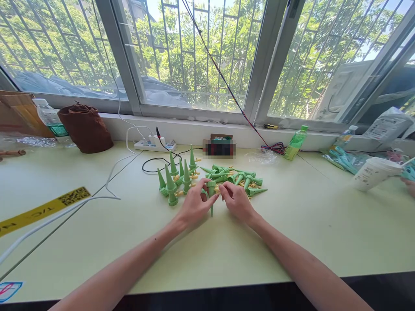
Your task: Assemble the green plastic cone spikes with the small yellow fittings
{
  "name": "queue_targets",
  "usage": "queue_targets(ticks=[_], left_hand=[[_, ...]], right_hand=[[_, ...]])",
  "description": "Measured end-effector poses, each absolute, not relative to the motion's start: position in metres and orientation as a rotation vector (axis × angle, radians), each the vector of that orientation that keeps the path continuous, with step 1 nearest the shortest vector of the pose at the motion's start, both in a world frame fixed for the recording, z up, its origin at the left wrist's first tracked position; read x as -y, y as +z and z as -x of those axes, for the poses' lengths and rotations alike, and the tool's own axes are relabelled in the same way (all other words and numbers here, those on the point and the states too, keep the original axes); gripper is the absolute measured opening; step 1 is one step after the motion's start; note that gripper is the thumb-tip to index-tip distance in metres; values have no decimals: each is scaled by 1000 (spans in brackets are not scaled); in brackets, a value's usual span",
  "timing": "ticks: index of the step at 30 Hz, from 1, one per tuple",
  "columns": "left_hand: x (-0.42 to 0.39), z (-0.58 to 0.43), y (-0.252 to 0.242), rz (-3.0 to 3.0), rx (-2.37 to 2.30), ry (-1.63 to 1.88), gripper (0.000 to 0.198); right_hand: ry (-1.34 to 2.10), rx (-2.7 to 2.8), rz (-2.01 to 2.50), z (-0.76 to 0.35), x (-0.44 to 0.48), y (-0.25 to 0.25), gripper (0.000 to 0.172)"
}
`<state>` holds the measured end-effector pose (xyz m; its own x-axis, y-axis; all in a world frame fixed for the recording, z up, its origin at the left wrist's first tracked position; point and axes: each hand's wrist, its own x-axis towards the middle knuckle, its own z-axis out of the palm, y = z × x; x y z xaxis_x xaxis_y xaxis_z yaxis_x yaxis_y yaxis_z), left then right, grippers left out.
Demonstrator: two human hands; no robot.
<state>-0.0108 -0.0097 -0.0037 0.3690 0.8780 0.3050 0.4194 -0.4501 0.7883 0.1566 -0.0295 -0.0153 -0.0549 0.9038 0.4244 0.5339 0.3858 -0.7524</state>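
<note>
My left hand [198,201] grips a green plant watering spike [211,188] by its wide collar, its pointed tip hanging down. At the collar's side, my right hand [236,199] pinches a small yellow valve [218,188] that touches the spike; the fingertips cover part of it. Left of my hands stand several green watering spikes [170,185] on their collars, points up, with yellow valves sticking out of their sides. Behind my right hand lies a loose pile of green spikes [247,178], with small yellow pieces among and under them.
Behind the spikes are a pixelated dark box [219,147] and a white power strip [155,144] with cables. A green bottle [295,143] and a white cup [376,172] stand right. At left are a brown bag [85,127] and a white cable [112,177]. Another person's hand [410,186] shows far right.
</note>
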Motion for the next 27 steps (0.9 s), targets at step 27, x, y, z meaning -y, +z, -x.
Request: queue_targets(ticks=[27], left_hand=[[9, 11, -4, -1989, -1097, 1000, 43]], right_hand=[[513, 1737, 1245, -156, 31, -14, 33]])
